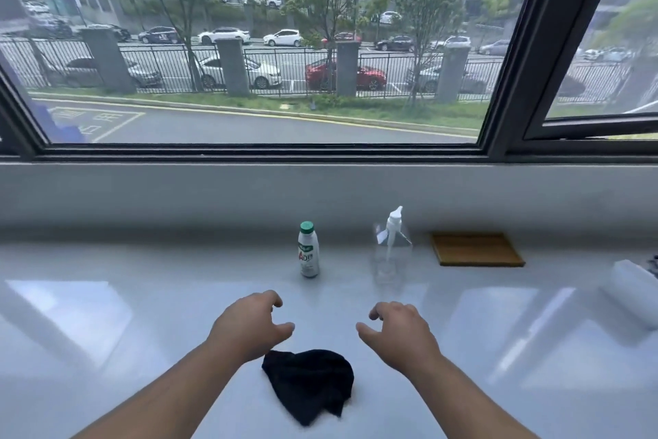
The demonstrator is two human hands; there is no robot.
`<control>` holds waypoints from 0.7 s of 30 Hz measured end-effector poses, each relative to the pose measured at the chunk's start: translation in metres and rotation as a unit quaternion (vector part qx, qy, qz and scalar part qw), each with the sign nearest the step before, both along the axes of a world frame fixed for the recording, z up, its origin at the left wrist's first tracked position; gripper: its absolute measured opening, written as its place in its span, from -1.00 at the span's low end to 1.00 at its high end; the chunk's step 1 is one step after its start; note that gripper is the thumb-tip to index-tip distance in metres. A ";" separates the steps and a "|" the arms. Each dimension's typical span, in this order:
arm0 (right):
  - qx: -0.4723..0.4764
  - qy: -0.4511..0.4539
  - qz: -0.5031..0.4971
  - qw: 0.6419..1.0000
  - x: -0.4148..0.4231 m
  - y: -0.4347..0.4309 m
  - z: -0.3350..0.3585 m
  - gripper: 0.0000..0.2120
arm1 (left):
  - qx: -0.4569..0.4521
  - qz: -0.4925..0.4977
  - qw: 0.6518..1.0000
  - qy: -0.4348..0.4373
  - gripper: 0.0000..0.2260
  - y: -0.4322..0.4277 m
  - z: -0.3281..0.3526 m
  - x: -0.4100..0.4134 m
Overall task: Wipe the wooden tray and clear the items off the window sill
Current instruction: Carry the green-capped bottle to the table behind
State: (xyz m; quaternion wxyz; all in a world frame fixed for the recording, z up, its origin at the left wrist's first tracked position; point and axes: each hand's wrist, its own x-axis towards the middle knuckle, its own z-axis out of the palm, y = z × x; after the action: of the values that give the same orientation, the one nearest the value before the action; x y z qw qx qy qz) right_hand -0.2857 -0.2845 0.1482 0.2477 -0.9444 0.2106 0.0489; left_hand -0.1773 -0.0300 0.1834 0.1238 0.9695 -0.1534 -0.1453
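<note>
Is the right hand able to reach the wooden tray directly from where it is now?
Probably yes. The right hand is open and empty, the wooden tray lies farther back to its right, and only the spray bottle stands nearby, left of that path.

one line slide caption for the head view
Both hands, left and right, hover empty above a black cloth on the sill.

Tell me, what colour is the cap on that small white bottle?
Green; the cap tops the small white bottle, clearest in the head view.

Flat wooden tray lies on white sill, right of two upright bottles.
</note>
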 end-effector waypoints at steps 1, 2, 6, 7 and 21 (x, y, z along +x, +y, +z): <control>-0.003 0.004 -0.009 1.000 0.009 0.001 0.003 -0.47 | -0.006 -0.004 1.000 -0.002 -0.46 0.001 0.000 0.013; -0.006 0.006 -0.017 1.000 0.018 0.002 0.007 -0.47 | -0.013 -0.009 1.000 -0.003 -0.45 0.003 0.000 0.026; -0.010 -0.001 -0.040 0.999 0.061 0.008 0.018 -0.45 | -0.038 -0.020 0.999 -0.017 -0.42 0.008 0.002 0.085; -0.004 -0.006 -0.043 0.999 0.070 0.011 0.016 -0.46 | -0.040 -0.020 0.999 -0.017 -0.42 0.008 0.000 0.098; 0.326 0.053 -0.134 0.934 0.218 -0.002 -0.093 -0.58 | -0.047 0.029 0.997 0.051 -0.23 -0.056 -0.080 0.210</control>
State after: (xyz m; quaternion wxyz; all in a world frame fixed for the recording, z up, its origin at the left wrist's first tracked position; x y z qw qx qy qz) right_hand -0.0672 -0.2865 0.0550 0.5346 -0.7710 0.3202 0.1313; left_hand 0.0322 -0.0859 0.1030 0.1808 0.9579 -0.1256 -0.1840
